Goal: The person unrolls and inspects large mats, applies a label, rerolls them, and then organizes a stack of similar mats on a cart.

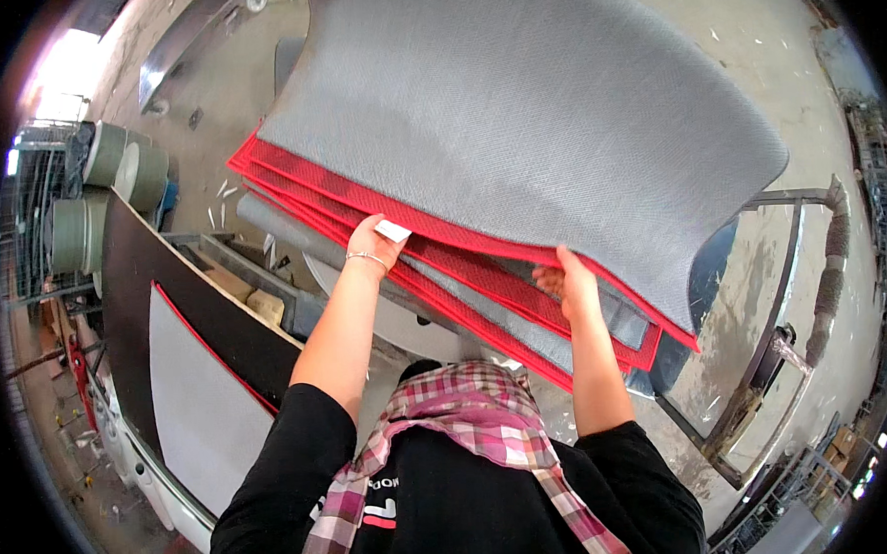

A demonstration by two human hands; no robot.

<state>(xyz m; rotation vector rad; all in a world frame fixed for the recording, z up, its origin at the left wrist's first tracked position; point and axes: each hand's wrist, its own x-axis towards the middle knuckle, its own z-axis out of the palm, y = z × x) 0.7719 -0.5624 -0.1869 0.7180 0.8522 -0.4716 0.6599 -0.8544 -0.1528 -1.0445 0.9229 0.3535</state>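
A large grey textured mat (516,108) with red edging lies uppermost on a loose stack of similar red-edged mats (463,284) in front of me. My left hand (372,242) is closed at the near edge of the stack, with a small white label (393,231) pinched at its fingers. My right hand (569,280) grips the near red edge of the top mat, thumb over it and fingers curled below. Between my hands the layers gape apart, showing red undersides and grey faces. What supports the stack is mostly hidden.
To the left, a dark board (131,278) carries a grey red-edged piece (198,393). Green-grey drums (142,175) stand beyond it. A metal frame (791,284) with a padded post rises on the right. Bits of white scrap dot the concrete floor (758,61).
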